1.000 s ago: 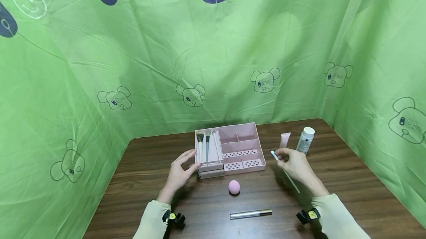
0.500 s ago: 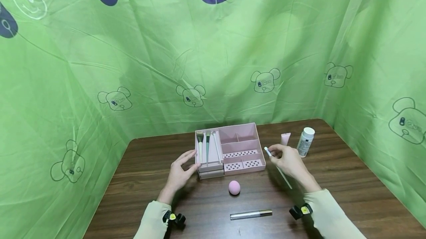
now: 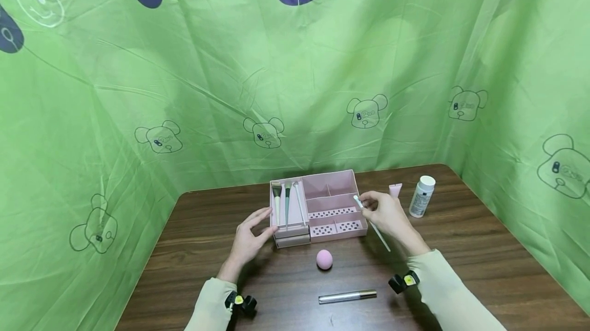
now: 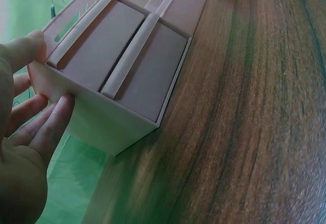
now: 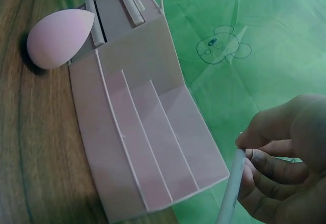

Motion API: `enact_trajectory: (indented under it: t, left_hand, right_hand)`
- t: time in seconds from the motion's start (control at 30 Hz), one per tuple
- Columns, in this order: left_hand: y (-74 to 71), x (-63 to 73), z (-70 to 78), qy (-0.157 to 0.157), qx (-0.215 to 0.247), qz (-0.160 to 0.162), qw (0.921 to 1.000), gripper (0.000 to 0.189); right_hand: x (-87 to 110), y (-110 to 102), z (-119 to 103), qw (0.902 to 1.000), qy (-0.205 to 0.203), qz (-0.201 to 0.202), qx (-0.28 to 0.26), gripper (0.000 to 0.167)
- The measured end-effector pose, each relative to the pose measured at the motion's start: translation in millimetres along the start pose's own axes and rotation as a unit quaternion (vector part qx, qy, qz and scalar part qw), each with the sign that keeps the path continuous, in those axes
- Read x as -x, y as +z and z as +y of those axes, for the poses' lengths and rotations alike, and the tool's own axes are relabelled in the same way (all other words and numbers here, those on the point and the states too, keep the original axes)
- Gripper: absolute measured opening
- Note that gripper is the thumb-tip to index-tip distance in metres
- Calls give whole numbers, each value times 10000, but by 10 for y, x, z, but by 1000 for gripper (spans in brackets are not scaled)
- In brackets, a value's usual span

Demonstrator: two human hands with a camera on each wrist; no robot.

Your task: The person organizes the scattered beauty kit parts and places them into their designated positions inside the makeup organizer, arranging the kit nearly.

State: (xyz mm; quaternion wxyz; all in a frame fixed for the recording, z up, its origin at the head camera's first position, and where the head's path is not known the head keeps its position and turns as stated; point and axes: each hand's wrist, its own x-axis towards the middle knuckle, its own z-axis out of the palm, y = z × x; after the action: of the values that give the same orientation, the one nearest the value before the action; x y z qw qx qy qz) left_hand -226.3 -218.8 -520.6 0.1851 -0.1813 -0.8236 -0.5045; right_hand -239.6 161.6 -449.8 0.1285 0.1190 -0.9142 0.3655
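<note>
My right hand (image 3: 387, 213) pinches a slim pale makeup brush (image 3: 379, 234) by its upper part, tilted, close to the right side of a pink makeup organizer (image 3: 338, 239). In the right wrist view the brush's handle (image 5: 232, 188) slants down from the thumb and fingertips. With fingers spread and fairly straight, my left hand (image 3: 246, 241) touches the organizer's left front corner. The left wrist view has the thumb and fingers against its side wall (image 4: 97, 117), beside two drawer fronts (image 4: 147, 61). Several brushes (image 3: 287, 203) lie in the organizer's left top tray.
A pink egg-shaped makeup sponge (image 3: 324, 259) sits in front of the organizer. Nearer lies a silver tube (image 3: 348, 296). A small pink squeeze tube (image 3: 395, 189) and a white bottle (image 3: 422, 197) stand at the right. Green fabric (image 3: 313, 75) hangs behind the wooden table (image 3: 193, 249).
My right hand has moved left and slightly away from me with the brush, from beside the bottle to the organizer's right edge. The left hand has stayed in place.
</note>
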Motion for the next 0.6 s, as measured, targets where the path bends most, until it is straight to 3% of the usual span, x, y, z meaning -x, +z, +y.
enact_trajectory:
  t: [0.2,0.43,0.6]
  left_hand:
    - [2,-10,7,154,46,43,9999,51]
    - [-11,6,2,35,-97,26,9999,51]
    - [-13,-3,3,45,115,-41,9999,51]
  right_hand:
    - [-79,31,-80,9999,-115,-57,-90,23]
    - [-157,90,-191,9999,-109,-106,-69,22]
    - [-212,131,-286,9999,-31,-104,-57,23]
